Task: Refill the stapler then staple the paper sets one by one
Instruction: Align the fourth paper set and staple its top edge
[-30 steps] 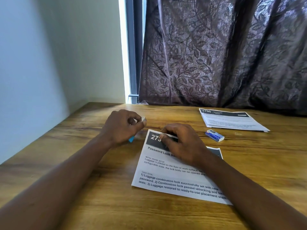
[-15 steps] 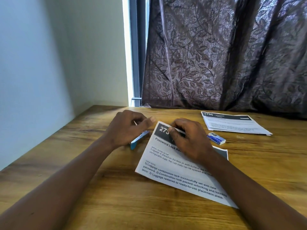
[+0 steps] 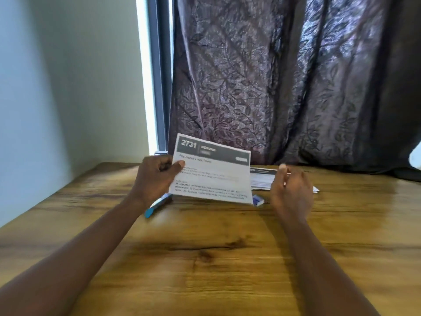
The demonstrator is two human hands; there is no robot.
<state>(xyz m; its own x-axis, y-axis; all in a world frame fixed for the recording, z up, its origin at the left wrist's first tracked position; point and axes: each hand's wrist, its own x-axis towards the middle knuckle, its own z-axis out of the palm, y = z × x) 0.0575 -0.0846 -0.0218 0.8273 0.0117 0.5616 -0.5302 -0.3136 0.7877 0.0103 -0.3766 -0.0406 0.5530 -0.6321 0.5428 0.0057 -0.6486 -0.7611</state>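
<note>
Paper set [image 3: 211, 172] lifted upright off the counter [image 3: 205, 258], its left edge pinched by the left hand [image 3: 155, 179], likely to set aside; right hand [image 3: 291, 190] loosely curled, empty; stapler [image 3: 157, 205] lies beneath

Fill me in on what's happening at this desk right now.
A person is working at a wooden desk. The left hand pinches the left edge of a paper set headed 2731 and holds it up off the desk, facing the camera. The right hand hovers beside it, loosely curled, not touching the paper. A blue stapler lies on the desk under the left hand, a small blue staple box sits below the sheet's right corner, and another paper set rests behind.
</note>
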